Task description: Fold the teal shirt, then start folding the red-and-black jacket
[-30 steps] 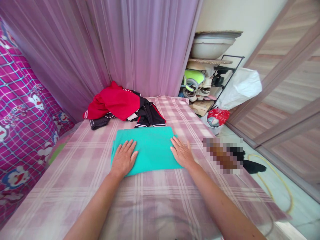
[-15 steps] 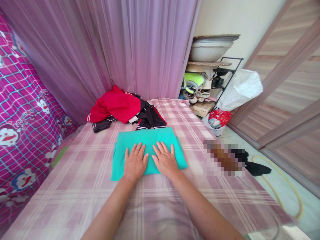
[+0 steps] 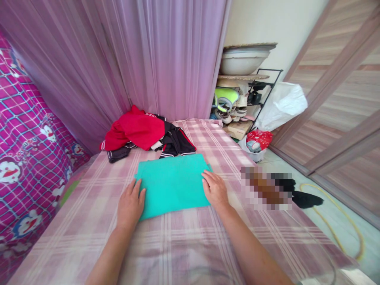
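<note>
A turquoise cloth [image 3: 173,186], folded into a flat rectangle, lies on the plaid bedsheet [image 3: 178,233]. My left hand [image 3: 130,201] rests at its left edge with fingers apart, pointing away from me, the thumb by the cloth. At the opposite edge is my right hand [image 3: 215,190], palm down, its fingertips touching the cloth's right border. Both hands look open, with nothing held. Just beyond the cloth sits a heap of clothes: a red garment [image 3: 136,128] on top of dark clothing [image 3: 176,142] with white and red stripes.
Purple curtains [image 3: 166,59] hang behind the bed, and a pink cartoon-print cloth [image 3: 26,158] hangs at left. A rack [image 3: 271,95] with shoes and a white basin [image 3: 245,61] stands back right, near plastic bags [image 3: 282,107]. A blurred-out object [image 3: 264,188] lies at the bed's right edge.
My hands have moved apart, from lying flat on top of the turquoise cloth to its left and right edges. The view has shifted slightly.
</note>
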The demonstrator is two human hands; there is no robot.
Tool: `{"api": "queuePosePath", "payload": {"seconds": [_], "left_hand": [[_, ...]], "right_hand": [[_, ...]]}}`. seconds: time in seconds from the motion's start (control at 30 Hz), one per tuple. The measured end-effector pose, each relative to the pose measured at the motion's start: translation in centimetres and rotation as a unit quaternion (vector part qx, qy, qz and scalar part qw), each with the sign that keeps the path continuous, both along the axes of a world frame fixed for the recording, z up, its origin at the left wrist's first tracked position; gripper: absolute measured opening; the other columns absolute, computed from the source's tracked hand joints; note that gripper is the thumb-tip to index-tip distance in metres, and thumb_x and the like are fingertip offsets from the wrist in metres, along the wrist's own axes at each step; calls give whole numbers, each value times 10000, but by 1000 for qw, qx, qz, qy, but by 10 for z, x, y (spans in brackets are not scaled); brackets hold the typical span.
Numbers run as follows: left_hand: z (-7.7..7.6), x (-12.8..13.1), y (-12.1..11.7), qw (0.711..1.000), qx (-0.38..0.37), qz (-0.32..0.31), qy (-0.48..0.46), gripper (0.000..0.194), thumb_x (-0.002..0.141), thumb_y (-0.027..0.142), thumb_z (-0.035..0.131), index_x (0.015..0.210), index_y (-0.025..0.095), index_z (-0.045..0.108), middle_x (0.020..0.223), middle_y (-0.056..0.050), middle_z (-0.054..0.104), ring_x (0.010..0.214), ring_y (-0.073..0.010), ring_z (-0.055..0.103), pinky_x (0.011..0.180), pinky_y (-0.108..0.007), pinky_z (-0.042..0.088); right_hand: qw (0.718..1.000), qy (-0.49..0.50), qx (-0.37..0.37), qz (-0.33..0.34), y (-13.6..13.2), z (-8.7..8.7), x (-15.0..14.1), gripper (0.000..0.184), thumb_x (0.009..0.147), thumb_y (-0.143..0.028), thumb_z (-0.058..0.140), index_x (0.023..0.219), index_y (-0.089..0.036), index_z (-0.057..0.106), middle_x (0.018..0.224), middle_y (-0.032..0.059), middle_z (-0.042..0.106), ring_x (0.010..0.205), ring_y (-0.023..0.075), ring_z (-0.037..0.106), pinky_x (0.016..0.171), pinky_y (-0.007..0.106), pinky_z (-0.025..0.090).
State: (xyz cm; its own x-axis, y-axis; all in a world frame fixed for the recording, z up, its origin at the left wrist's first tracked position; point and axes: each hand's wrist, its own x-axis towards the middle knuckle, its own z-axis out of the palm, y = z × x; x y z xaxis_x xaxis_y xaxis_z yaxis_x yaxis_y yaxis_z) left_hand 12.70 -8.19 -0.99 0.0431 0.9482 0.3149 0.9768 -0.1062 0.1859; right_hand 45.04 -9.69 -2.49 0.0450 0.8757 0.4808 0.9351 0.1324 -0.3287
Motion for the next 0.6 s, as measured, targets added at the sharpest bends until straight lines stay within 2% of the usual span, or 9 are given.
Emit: {"api": "queuePosePath", "payload": {"seconds": [0.1,0.17,0.27,0.33,0.4,0.5,0.6], "left_hand": [[5,-8,-2,995,-63,79,7,679,932,511,334,1423,56,449,1411,-221,549,1268,-342,546,1040,-500,432],[11,-10,-2,987,-117,110,16,713,908,567,340,1392,62,480,1381,-215,577,1262,-354,547,1033,-517,425],[20,-16,4,978,-171,118,14,699,878,635,326,1264,122,605,1339,-189,616,1228,-368,570,983,-510,452],[25,-22,12,973,-196,122,-4,680,865,657,317,1173,153,654,1268,-181,661,1164,-377,609,928,-503,477],[27,-26,23,967,-226,110,-39,628,857,642,333,1090,165,669,1162,-173,708,1080,-358,656,872,-464,500],[27,-25,34,961,-246,88,-90,504,838,570,402,1025,168,642,1049,-152,735,985,-318,693,797,-402,518],[25,-17,35,965,-196,103,-144,444,813,499,451,1077,171,593,1062,-136,728,1006,-313,685,821,-417,523]], "right_hand": [[993,-2,-51,-102,-1,8,20,394,946,-317,454,1235,-136,651,1264,140,668,1135,258,608,981,384,432],[981,-19,-117,-152,-3,18,27,462,933,-408,493,1250,-102,634,1219,173,680,1111,291,619,937,389,444],[958,-8,-237,-161,-1,32,30,484,935,-525,460,1110,-144,701,1062,159,732,999,301,670,824,378,465],[946,14,-288,-147,4,37,29,469,934,-546,444,1027,-179,723,1032,141,744,956,296,687,765,366,463],[945,32,-295,-136,10,36,26,431,919,-523,480,1021,-181,722,1058,141,741,957,292,689,740,355,457],[959,46,-252,-123,17,30,21,336,894,-440,535,1022,-181,707,1032,128,743,931,272,689,718,333,445],[972,65,-189,-124,18,24,15,235,880,-349,534,993,-198,674,995,91,735,894,233,679,699,300,427]]}}
